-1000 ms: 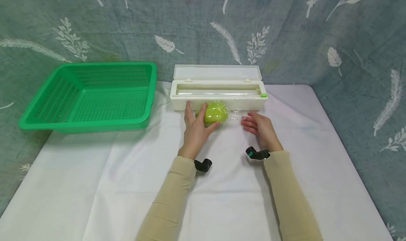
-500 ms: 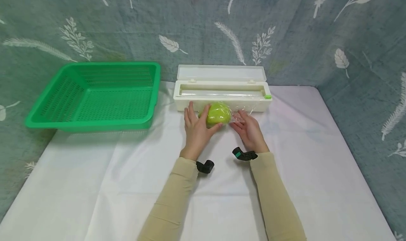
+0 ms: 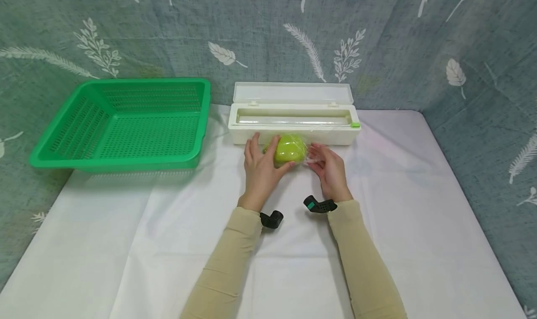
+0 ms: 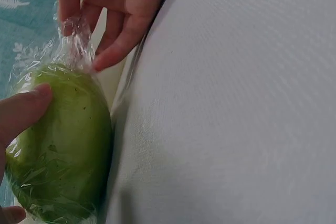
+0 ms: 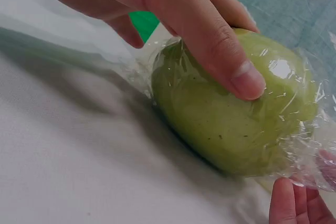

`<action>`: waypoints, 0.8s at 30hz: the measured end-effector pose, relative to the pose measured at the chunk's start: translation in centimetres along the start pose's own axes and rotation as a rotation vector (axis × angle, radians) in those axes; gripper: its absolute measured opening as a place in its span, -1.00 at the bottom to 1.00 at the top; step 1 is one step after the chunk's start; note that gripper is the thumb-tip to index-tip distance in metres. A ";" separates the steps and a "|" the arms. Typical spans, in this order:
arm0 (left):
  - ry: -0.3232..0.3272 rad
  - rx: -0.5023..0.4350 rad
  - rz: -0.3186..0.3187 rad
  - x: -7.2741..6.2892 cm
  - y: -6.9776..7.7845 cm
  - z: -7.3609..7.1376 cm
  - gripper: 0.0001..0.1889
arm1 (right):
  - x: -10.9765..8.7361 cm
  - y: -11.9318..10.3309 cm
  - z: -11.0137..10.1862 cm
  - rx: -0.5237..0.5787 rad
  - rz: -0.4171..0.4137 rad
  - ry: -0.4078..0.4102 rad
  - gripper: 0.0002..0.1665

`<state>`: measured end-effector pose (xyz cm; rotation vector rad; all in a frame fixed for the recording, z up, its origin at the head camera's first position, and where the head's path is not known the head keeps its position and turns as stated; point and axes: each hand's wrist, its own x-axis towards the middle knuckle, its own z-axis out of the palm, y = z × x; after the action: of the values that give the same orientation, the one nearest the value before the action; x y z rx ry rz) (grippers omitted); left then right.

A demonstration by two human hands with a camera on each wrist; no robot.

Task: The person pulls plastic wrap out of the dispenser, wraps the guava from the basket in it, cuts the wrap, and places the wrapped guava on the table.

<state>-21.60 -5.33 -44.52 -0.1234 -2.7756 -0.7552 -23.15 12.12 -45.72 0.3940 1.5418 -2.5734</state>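
A smooth green fruit [image 3: 291,149], oval like a mango, is wrapped in clear cling film [image 4: 73,45]. It lies before the white cling film dispenser [image 3: 335,136], whose lid stands up. From the left, my left hand [image 3: 260,174] holds the fruit, its thumb pressed on the near side. At the fruit's right end, my right hand [image 3: 333,172] pinches bunched film with fingers and thumb. The right wrist view shows wrinkled film over the fruit [image 5: 220,124] and the right hand's fingertips [image 5: 283,200] beneath the loose end. The fruit's far side is hidden.
To the left stands a green plastic basket [image 3: 117,164] with slotted walls. A small green slider [image 3: 355,125] sits at the dispenser's right end. White cloth [image 3: 168,244] covers the table, and a patterned grey-blue curtain [image 3: 268,44] hangs behind.
My right hand has moved left, from beside the dispenser's right part up to the fruit's end, gathering the film there. The left hand has kept its hold on the fruit.
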 end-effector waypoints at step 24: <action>0.010 0.031 0.042 0.1 0.8 0.1 -0.22 | -0.7 0.0 1.4 -0.581 -0.316 0.022 -0.63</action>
<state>-21.61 -4.58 -44.15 -0.1704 -2.7648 -0.7009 -22.70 10.83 -44.86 0.1191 2.4082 -2.1534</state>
